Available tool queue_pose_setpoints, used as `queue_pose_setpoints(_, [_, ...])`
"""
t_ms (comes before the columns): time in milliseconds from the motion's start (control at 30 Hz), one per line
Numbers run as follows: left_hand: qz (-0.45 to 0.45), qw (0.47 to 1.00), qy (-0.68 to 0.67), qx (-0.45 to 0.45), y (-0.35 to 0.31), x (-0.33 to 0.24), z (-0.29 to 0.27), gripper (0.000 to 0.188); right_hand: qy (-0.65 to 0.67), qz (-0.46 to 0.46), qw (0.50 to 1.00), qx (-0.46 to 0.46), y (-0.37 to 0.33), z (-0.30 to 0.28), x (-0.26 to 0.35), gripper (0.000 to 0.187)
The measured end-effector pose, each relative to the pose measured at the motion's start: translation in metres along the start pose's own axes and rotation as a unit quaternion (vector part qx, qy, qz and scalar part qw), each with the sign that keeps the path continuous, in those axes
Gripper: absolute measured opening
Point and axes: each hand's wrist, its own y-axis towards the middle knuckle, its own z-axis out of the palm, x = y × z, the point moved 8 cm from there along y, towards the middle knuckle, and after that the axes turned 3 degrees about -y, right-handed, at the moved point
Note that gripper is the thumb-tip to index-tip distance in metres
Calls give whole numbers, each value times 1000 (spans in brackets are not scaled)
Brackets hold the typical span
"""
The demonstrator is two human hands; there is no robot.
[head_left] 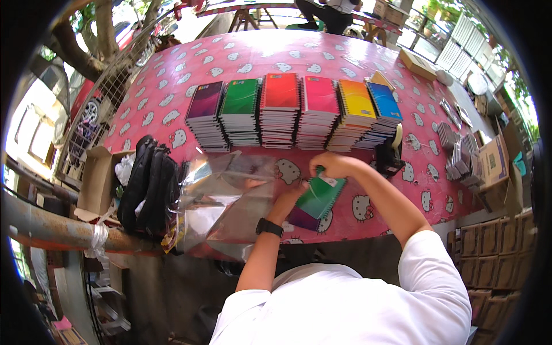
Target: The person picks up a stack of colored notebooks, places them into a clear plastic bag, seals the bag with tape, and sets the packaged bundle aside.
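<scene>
Near the table's front edge, a green spiral notebook (323, 196) is tilted between my hands. My left hand (295, 194) grips its left edge, fingers partly hidden by the cover. At its upper corner my right hand (334, 165) is closed, with the fingers bent over the edge. Beneath the green one, a purple notebook (303, 219) shows partly. Beyond my hands stands a row of spiral notebook stacks: purple (205, 99), green (240, 96), red (280, 92), pink (319, 95), yellow (356, 99) and blue (384, 102).
Clear plastic bags (221, 192) lie left of my hands, beside black zippered pouches (150, 187) and an open cardboard box (98, 184). A black tape dispenser (389, 160) stands right of them. More notebook stacks (458, 152) sit at the right edge. Someone (333, 14) sits beyond the table.
</scene>
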Motion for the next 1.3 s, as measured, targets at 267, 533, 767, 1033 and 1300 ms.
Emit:
queue_pose_setpoints(267, [36,973,229,23,-7,2,-18,51,-247,-37,882,-398,66,-118,114,36])
queue_pose_setpoints(533, [88,984,156,-25,-18,-9,-9,43,-357,44,856,-372,75,-116,93,27])
queue_pose_setpoints(767, [92,972,217,-23,-4,1,-20,51,100,28,881,-461,-70,-119,80,20])
queue_pose_setpoints(1033, [173,959,223,-11,-21,-39,4,52,-129,104,905,-391,-34,18,3,30])
queue_pose_setpoints(1300, [182,954,235,-47,-40,-51,10,41,-228,11,788,-571,-24,-96,67,34])
